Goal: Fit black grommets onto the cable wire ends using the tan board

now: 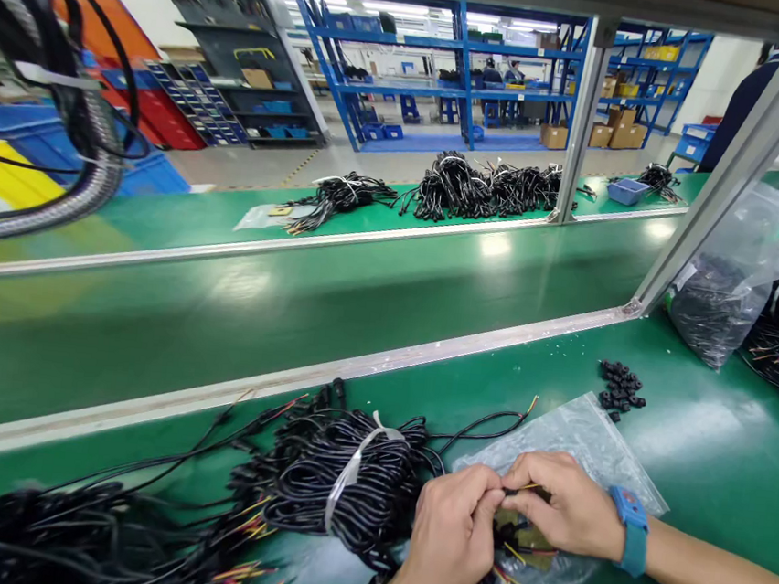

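Note:
My left hand and my right hand meet fingertip to fingertip, both closed in a pinch on a thin black cable. A yellow wire shows by the right fingers; the rest of the piece is hidden by them. Beneath the hands lie a clear plastic bag and loose cable ends with bare yellow and red wires. Left of my left hand rests a coiled bundle of black cables, tied with a white band. A heap of small black plastic fittings sits beyond the bag.
More black cables spread across the bench at lower left. A metal rail and upright post border the green belt. Cable piles lie along its far side. A filled clear bag stands right; a braided cable hangs upper left.

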The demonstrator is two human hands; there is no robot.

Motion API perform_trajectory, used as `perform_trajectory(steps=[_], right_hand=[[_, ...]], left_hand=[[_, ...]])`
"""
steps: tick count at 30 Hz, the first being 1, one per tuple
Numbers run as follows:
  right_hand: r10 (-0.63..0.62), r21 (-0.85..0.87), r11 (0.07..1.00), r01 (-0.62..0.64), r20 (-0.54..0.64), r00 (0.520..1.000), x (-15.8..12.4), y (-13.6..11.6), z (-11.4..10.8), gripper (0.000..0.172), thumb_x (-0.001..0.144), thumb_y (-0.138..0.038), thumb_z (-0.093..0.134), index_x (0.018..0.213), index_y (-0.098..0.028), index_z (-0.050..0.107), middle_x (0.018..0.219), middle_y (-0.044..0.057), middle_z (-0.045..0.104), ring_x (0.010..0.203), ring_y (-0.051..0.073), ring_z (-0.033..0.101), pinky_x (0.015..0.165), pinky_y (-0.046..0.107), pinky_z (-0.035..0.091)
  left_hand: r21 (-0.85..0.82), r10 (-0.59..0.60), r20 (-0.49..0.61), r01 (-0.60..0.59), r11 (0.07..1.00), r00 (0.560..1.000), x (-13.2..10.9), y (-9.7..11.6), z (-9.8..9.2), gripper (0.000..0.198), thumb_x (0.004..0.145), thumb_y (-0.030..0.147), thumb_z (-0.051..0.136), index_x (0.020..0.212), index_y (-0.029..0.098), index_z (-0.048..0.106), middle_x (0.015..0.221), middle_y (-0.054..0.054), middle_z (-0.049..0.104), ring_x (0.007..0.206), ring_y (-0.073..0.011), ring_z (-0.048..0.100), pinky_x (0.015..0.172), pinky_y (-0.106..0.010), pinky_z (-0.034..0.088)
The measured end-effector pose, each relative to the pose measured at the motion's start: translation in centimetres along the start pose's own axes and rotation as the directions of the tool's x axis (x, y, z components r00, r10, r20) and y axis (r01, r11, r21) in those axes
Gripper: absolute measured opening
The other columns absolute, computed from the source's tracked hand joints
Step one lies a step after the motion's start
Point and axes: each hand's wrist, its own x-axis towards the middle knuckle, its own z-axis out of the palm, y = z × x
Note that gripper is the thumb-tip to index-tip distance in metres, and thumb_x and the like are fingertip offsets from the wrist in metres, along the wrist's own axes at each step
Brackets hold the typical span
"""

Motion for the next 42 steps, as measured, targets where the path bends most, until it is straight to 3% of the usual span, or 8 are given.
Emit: perform_trajectory(steps=[14,29,35,42], right_hand=[[0.119,-0.027,0.992,-0.12,-0.029,0.992,0.19,-0.02,-0.83,0.006,0.094,-0.02,0.062,0.1,-0.02,0.064,0.087,0.001,0.072,0.078,0.017,0.066,0.07,0.028,0.049],[0.012,-0.12,0.993,-0.01,0.018,1.0,0.14,0.39,-0.17,0.012,0.102,-0.027,0.054,0.099,-0.02,0.062,0.084,0.003,0.071,0.075,0.018,0.066,0.069,0.028,0.049],[0.023,-0.082,0.996,-0.025,-0.03,0.999,0.39,0.28,0.06,0.015,0.102,-0.031,0.057,0.098,-0.02,0.066,0.082,0.002,0.071,0.073,0.017,0.066,0.068,0.027,0.049],[0.107,0.001,0.994,-0.108,-0.08,0.991,0.64,0.01,-0.68,0.011,0.098,-0.03,0.064,0.097,-0.019,0.066,0.084,0.002,0.071,0.076,0.017,0.066,0.069,0.027,0.05]], left_hand=[[-0.059,-0.021,0.008,0.022,0.998,1.0,0.42,0.42,-0.42,0.015,0.101,0.02,0.047,0.093,0.021,0.059,0.083,-0.003,0.064,0.076,-0.0172,0.064,0.068,-0.027,0.047],[-0.025,-0.062,-0.036,0.061,0.998,0.997,0.1,0.06,0.13,0.021,0.097,0.018,0.047,0.078,0.021,0.054,0.066,0.002,0.061,0.058,-0.0137,0.061,0.056,-0.025,0.04],[-0.04,-0.074,-0.064,0.072,0.997,0.995,0.22,0.07,0.22,0.021,0.098,0.019,0.049,0.077,0.021,0.054,0.065,0.003,0.06,0.056,-0.0132,0.059,0.054,-0.024,0.039],[-0.063,-0.024,-0.067,0.019,0.998,0.997,0.33,0.44,0.0,0.013,0.101,0.02,0.047,0.095,0.02,0.059,0.084,-0.002,0.064,0.078,-0.0172,0.063,0.07,-0.027,0.047]])
